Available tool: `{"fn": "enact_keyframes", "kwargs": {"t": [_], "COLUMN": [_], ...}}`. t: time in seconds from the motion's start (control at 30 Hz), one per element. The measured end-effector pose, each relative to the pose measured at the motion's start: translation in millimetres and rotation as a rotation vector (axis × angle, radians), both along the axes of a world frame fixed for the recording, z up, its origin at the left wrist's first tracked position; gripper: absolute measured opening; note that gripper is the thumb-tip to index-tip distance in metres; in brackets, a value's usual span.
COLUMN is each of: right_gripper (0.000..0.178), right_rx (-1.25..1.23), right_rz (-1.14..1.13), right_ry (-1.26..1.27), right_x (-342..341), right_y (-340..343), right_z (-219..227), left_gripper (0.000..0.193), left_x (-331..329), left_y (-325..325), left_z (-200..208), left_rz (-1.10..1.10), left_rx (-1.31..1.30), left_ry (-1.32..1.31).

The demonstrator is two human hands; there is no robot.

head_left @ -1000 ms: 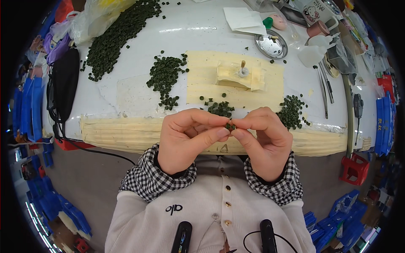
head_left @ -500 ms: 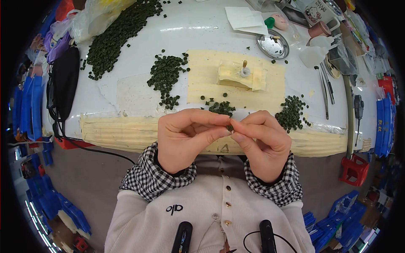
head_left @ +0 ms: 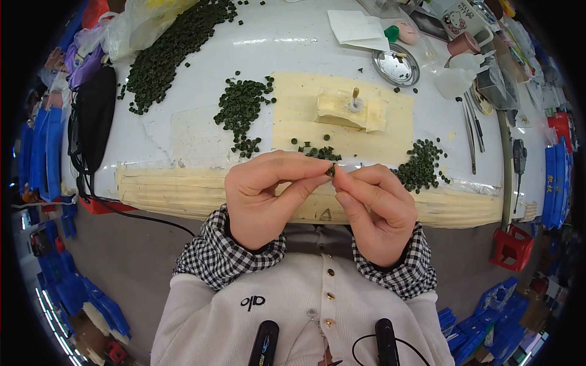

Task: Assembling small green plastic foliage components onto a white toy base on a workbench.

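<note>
Piece [head_left: 330, 172], green, pinched at tip of left grip [head_left: 259, 198]; right grip [head_left: 381, 213] adjacent, hold unclear.

The left hand [head_left: 261, 202] held a part [head_left: 330, 171] beside the right hand [head_left: 381, 212]. Beyond the left hand lay a pile [head_left: 240, 108], then a heap [head_left: 160, 64] farther left; beyond the right hand, a cluster [head_left: 422, 165], with tweezers [head_left: 469, 135] farther right; ahead of both, a block [head_left: 342, 113] on a sheet [head_left: 294, 104].
</note>
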State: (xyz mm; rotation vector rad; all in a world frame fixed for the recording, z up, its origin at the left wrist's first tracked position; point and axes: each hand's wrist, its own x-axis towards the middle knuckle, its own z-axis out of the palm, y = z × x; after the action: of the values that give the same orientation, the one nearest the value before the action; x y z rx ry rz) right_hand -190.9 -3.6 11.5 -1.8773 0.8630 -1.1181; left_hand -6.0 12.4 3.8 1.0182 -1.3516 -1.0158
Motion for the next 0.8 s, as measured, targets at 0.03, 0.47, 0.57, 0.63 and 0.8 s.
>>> {"fn": "enact_keyframes", "kwargs": {"t": [0.03, 0.47, 0.57, 0.63, 0.8], "right_gripper": [0.034, 0.032, 0.033, 0.033, 0.033], "right_rx": [0.026, 0.048, 0.047, 0.046, 0.041], "right_rz": [0.007, 0.016, 0.013, 0.014, 0.018], "right_ry": [-0.019, -0.027, -0.040, -0.045, -0.032], "right_x": [-0.2, -2.2, -2.3, -2.5, -1.8], "right_y": [0.0, 0.5, 0.7, 1.0, 0.4], "right_z": [-0.6, 0.1, 0.1, -0.5, 0.5], "left_gripper": [0.022, 0.023, 0.022, 0.021, 0.018], "left_x": [0.4, 2.2, 1.4, 3.2, -1.1], "left_y": [-0.1, -3.6, -4.1, -2.4, 1.0], "left_z": [-0.4, 2.3, 0.8, 0.1, 1.0], "left_rz": [0.001, -0.053, -0.071, -0.091, -0.069], "left_rx": [-0.032, -0.022, 0.005, 0.052, 0.184], "left_ry": [-0.048, -0.053, 0.031, 0.068, 0.257]}}
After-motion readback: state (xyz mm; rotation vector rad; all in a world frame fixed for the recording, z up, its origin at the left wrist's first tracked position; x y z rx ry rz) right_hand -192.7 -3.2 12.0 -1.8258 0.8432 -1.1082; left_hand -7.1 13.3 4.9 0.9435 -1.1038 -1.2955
